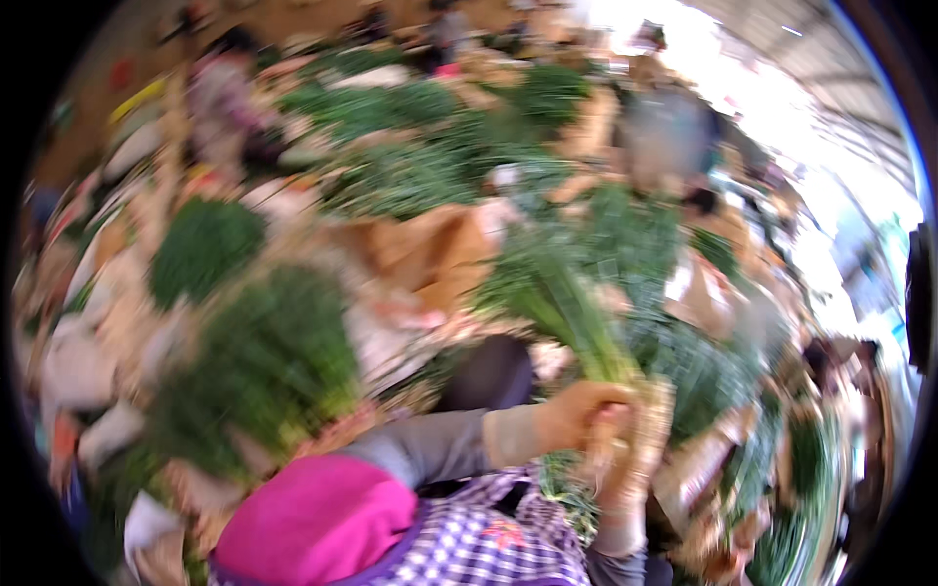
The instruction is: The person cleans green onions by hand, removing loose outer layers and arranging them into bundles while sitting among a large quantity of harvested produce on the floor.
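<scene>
A bunch of green onions (586,332) slants up and to the left from my hands, its green leaves pointing away and its pale ends toward me. My left hand (576,418), in a grey sleeve with a light cuff, is closed at the pale end, with stringy roots or peelings (601,454) hanging below the fingers. Close beside it on the right, my right hand (623,483) is closed around the lower stalks. Motion blur hides the exact finger positions. Loose green scraps (569,493) lie on my purple checkered apron (479,537).
A large heap of green onions (269,356) stands at left, with a smaller bundle (207,249) beyond. Brown sacking (420,256) lies ahead. More onions (699,376) lie at right. A person (223,103) sits far left; another person (669,137) is at upper right. Pink cloth (313,523) fills the lower left.
</scene>
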`<action>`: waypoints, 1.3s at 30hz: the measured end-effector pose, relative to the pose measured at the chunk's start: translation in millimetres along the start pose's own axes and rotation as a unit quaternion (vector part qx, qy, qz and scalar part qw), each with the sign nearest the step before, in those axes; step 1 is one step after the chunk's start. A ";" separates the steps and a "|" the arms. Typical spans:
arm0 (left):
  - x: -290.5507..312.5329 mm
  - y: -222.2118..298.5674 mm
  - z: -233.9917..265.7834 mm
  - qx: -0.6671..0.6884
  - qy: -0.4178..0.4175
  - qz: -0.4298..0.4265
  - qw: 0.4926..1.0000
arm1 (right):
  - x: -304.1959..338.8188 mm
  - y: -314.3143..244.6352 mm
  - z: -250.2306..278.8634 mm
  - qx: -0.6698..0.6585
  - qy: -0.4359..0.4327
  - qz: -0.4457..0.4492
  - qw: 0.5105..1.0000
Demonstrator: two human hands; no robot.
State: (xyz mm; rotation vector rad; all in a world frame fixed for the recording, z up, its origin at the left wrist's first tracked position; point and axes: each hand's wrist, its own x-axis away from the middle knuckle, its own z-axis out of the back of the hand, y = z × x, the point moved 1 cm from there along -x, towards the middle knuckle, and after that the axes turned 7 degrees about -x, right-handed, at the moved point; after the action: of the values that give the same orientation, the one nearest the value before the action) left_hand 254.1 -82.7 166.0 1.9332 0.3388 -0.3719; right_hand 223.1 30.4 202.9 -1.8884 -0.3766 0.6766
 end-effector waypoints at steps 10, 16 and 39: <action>186.7 170.6 106.7 -0.011 0.268 0.021 0.963 | -9.3 50.3 27.4 0.329 -0.106 0.009 0.938; 304.5 229.8 126.4 -0.184 0.426 0.062 0.884 | -14.6 78.0 67.4 0.317 -0.088 -0.106 0.938; 520.1 -87.2 181.6 0.103 0.542 0.289 0.783 | 10.6 139.3 90.8 0.335 -0.077 -0.260 0.902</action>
State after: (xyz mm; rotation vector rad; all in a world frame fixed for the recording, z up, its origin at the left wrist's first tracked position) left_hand 674.3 -185.7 -186.0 2.1649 0.4064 1.2162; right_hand 169.5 46.8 46.0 -1.0166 -0.6272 0.4994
